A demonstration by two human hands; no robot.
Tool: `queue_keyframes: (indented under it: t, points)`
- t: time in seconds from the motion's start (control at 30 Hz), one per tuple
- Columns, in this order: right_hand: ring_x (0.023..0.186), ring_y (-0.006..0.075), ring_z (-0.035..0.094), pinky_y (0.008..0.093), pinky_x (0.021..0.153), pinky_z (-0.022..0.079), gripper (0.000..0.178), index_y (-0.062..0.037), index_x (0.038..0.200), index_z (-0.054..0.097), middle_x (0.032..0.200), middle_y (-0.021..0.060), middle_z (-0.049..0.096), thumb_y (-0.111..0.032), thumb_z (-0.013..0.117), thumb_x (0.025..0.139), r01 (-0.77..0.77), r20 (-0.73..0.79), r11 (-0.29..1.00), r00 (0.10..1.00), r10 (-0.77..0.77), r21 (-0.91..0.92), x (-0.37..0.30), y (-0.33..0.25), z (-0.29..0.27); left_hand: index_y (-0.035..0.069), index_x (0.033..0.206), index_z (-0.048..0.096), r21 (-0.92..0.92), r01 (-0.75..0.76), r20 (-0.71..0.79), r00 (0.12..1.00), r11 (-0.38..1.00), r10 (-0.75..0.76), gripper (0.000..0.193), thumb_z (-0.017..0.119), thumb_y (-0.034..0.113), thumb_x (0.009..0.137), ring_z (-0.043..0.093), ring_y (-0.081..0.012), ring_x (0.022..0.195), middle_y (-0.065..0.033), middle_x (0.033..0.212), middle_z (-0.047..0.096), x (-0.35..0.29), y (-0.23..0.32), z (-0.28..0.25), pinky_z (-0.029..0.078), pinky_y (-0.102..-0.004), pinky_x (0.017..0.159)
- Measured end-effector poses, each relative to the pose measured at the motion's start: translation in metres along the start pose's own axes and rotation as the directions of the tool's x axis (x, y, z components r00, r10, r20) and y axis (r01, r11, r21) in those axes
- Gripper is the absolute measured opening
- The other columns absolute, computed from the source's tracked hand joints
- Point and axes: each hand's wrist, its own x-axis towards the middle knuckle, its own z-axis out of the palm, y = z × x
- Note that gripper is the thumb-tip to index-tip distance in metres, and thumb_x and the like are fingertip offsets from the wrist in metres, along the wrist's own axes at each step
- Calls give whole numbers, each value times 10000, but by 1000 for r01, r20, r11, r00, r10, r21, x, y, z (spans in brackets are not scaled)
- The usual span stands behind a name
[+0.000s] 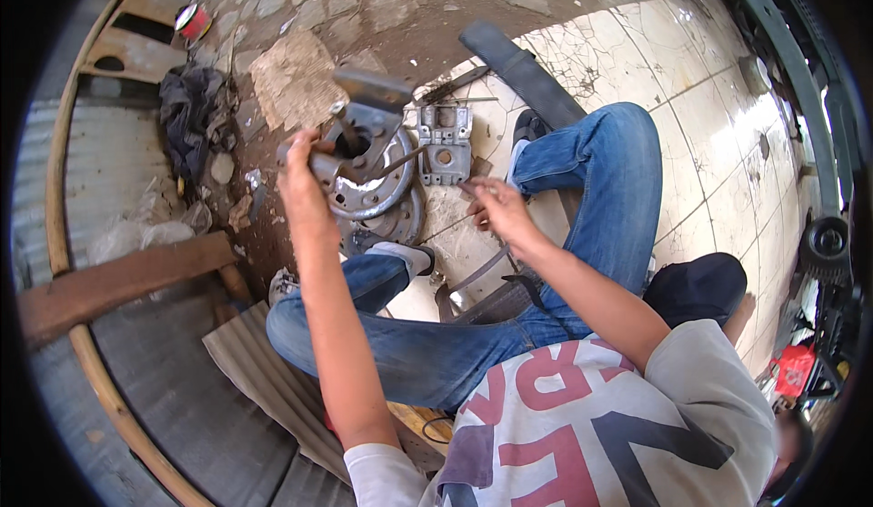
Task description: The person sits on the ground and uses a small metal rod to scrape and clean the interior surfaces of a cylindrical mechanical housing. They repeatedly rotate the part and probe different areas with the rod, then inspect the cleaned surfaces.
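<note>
My left hand point(305, 166) is closed round the near-left edge of a rusty grey metal bracket point(373, 125). This bracket is tilted up over a round metal wheel rim point(405, 180), and a thin metal rod point(400, 163) slants out of it to the right. To the right of the rim, a flat silver cast-metal plate point(445, 148) with a central hole lies on the tiles. Just below this plate is my right hand point(500, 209), its fingers pinched together. A small dark tip shows at the fingers, too small to name.
A long dark padded strip point(523, 66) lies beyond my right knee. Left are a flat stone point(293, 78), a dark cloth point(193, 116), a red can point(193, 21) and a wooden beam point(127, 284). Corrugated sheet point(273, 380) lies by my left leg. A dark cap point(700, 291) is right.
</note>
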Motion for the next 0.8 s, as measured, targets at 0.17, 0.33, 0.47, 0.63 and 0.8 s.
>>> queue_keyframes:
  t: [0.17, 0.33, 0.47, 0.63, 0.8]
  points:
    - [787, 110, 642, 278, 659, 502, 279, -85, 1250, 542, 953, 44, 694, -253, 505, 1031, -50, -34, 988, 998, 55, 148, 41, 32, 19, 148, 1170, 608, -23, -25, 46, 999, 999, 26, 350, 502, 408, 962, 559, -185, 1155, -76, 1232, 636, 2, -3, -3, 390, -350, 949]
    - [757, 124, 683, 269, 607, 489, 262, -54, 1221, 568, 919, 73, 714, -201, 527, 1008, -65, -141, 995, 987, 76, 81, 87, 61, 24, 146, 1200, 586, -66, -51, 31, 998, 997, 53, 360, 511, 405, 962, 511, -193, 1222, -73, 1313, 585, -4, -1, 18, 372, -358, 997]
    - [739, 143, 711, 299, 648, 528, 336, -45, 1304, 563, 942, 95, 738, -167, 515, 995, -22, -226, 997, 974, 5, -75, 140, 110, 9, 110, 1302, 525, -92, -74, 48, 996, 993, 79, 439, 497, 392, 967, 495, -214, 1254, -103, 1330, 571, -5, 0, 31, 383, -385, 1028]
    - [811, 215, 718, 358, 803, 532, 410, -123, 1387, 529, 1051, 131, 725, -155, 511, 979, -94, -212, 932, 977, 19, -349, 173, 124, -16, 60, 1395, 452, -113, -49, 5, 999, 992, 50, 531, 482, 371, 965, 474, -255, 1287, -151, 1371, 529, -8, 6, 42, 374, -400, 1070]
    - [819, 207, 707, 357, 765, 543, 411, -138, 1337, 585, 989, 118, 731, -133, 601, 926, -53, -53, 909, 998, 34, -414, 204, 134, -36, 25, 1401, 442, -120, -92, 74, 992, 989, 101, 563, 495, 364, 953, 465, -273, 1297, -180, 1394, 500, 2, 2, 34, 367, -403, 1087]
